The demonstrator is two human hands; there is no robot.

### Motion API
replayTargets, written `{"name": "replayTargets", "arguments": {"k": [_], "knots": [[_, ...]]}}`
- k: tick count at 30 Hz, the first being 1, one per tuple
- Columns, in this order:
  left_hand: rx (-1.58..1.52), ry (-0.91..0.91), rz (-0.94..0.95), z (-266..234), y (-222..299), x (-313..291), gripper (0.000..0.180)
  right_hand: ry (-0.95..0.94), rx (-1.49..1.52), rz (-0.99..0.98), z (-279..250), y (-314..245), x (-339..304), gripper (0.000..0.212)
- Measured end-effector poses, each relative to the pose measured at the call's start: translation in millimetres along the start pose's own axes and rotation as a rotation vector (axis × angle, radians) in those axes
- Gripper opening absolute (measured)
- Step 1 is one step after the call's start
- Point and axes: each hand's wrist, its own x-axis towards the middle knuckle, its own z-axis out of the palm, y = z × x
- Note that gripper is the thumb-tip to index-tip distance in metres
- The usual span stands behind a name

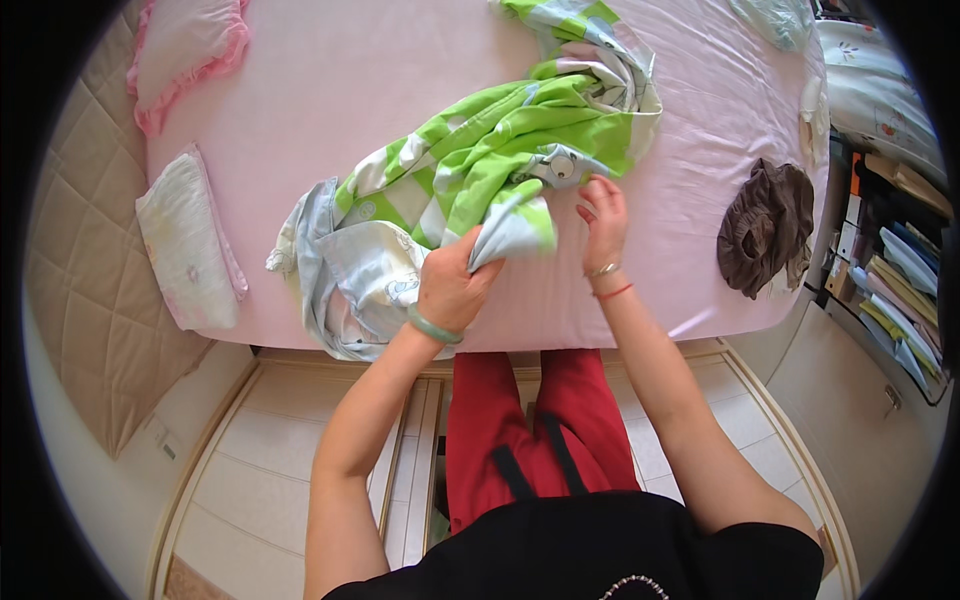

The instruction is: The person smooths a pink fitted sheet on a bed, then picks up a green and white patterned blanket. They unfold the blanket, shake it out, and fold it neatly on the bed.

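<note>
A crumpled green, white and pale-blue printed bedding cover [480,140] lies diagonally across the pink-sheeted bed [320,80]. Its pale-blue side shows at the lower left, in loose folds by the bed's near edge. My left hand [452,285] is closed on a bunched flap of this cover and lifts it a little; the flap's end is slightly blurred. Just to the right, my right hand [605,225] is raised with its fingers apart and lightly bent. Its fingertips are close to the cover's edge; whether they touch it I cannot tell. Nothing shows in that palm.
A folded white cloth [188,245] and a pink-frilled pillow [190,50] lie on the left. A dark brown bunched cloth [765,225] rests at the right edge. Beyond it, shelves hold papers and folders [905,290]. A quilted beige headboard-like panel [85,230] stands far left.
</note>
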Motion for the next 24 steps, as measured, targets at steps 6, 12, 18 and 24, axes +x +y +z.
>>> {"name": "replayTargets", "arguments": {"k": [6,12,18,24], "knots": [[0.104,-0.382,-0.148,-26.2,-58.6,-44.9,0.023,-0.212,0.582,0.349,-22.4,5.9,93.7,0.043],[0.228,-1.049,-0.138,8.4,-64.7,-123.8,0.032,0.079,0.395,0.043,-81.3,-98.3,120.1,0.032],[0.195,-1.525,-0.222,25.7,-61.8,-166.9,0.044,-0.484,-0.024,-0.480,22.1,-198.0,15.9,0.045],[0.183,-0.937,0.266,-25.4,-117.3,-109.7,0.036,-0.317,-0.006,-0.311,65.6,-110.5,50.4,0.053]]}}
